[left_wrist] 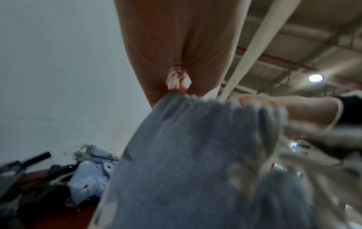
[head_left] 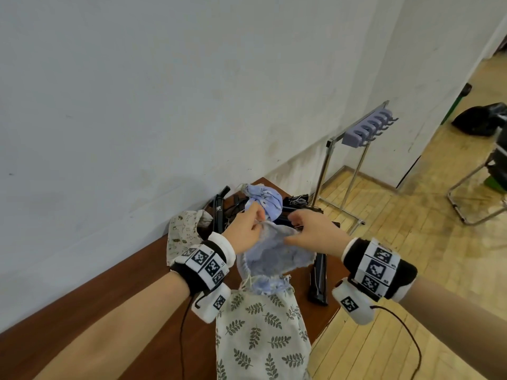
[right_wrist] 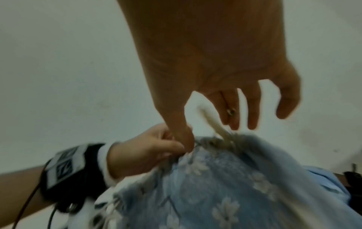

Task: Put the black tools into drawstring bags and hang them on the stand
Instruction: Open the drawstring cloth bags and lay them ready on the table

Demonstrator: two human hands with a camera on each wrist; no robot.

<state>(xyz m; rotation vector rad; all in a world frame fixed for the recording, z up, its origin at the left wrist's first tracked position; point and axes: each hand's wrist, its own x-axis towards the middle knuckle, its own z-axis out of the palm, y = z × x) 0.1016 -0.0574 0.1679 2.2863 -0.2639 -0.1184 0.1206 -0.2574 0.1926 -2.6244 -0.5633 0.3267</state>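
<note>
Head view: both hands [head_left: 247, 229] pinch the blue bag [head_left: 274, 253], mouth up.

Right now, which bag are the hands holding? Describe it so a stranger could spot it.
On the brown table by the white wall, both hands pinch the blue floral bag by its mouth. Unlike the knotted pale-blue bag behind and the leaf-print bag nearer, it is lifted open.

Black wristbands [head_left: 380, 267] carry white tag-printed blocks — thin black cables trail; a finger ring [right_wrist: 231, 111].
</note>
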